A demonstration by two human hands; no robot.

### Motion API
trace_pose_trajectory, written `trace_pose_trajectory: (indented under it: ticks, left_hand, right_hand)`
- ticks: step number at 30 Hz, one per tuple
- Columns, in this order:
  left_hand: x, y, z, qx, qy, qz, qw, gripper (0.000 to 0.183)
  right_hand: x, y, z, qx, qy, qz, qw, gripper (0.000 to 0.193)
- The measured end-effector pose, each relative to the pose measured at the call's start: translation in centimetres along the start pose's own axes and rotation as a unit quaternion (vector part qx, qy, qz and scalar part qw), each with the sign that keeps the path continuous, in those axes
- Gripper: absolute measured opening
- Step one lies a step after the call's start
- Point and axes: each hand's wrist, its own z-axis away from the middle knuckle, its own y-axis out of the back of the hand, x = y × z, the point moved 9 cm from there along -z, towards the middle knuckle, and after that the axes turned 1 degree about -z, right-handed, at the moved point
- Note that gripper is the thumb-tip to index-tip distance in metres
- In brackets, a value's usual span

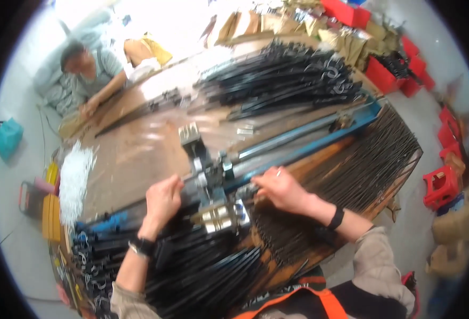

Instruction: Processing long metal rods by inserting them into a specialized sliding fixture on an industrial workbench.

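A metal clamping fixture (209, 175) stands mid-table, joined to a long blue rail (309, 139) that runs to the upper right. My left hand (163, 202) is closed just left of the fixture, its fingers curled. What it grips, if anything, is hidden. On the other side, my right hand (283, 190) pinches close to the fixture's right end, below the rail; what lies between the fingertips is too blurred to name. Below the fixture and left hand is a heap of long black rods (197, 271). Thin dark rods (356, 170) lie in a dense layer right of my right hand.
Across the table (138, 151), a large pile of black rods (282, 74) lies at the back. White strips (76, 183) are heaped at the left edge. Another person (99, 69) sits at the far left. Red bins (386, 74) and a red stool (442, 187) stand on the right.
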Motion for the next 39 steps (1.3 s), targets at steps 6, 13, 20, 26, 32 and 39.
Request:
trace_pose_trajectory:
  ticks: [6, 13, 20, 26, 32, 39]
  left_hand:
    - [0.3, 0.3, 0.5, -0.03, 0.013, -0.028, 0.999, 0.015]
    - [-0.1, 0.6, -0.1, 0.029, -0.003, 0.0, 1.0, 0.016]
    - [-1.4, -0.3, -1.7, -0.092, 0.047, 0.016, 0.995, 0.02]
    - [-1.2, -0.6, -0.4, -0.095, 0.061, 0.009, 0.994, 0.022]
    - [-1.0, -0.8, -0.1, -0.065, 0.036, -0.016, 0.997, 0.022]
    - [-0.2, -0.6, -0.5, 0.026, -0.08, -0.091, 0.992, 0.013]
  right_hand:
    - [-1.5, 0.1, 0.2, 0.013, 0.019, -0.04, 0.999, 0.037]
    - [-0.1, 2.2, 0.5, 0.057, -0.009, -0.032, 0.998, 0.035]
    - [2.3, 1.1, 0.3, 0.088, -0.034, -0.115, 0.989, 0.031]
    - [1.1, -0.1, 0.1, 0.023, -0.057, -0.116, 0.991, 0.031]
    - [0.6, -1.2, 0.9, -0.002, -0.087, -0.198, 0.976, 0.025]
    - [3.5, -2.6, 1.1, -0.093, -0.184, -0.237, 0.949, 0.027]
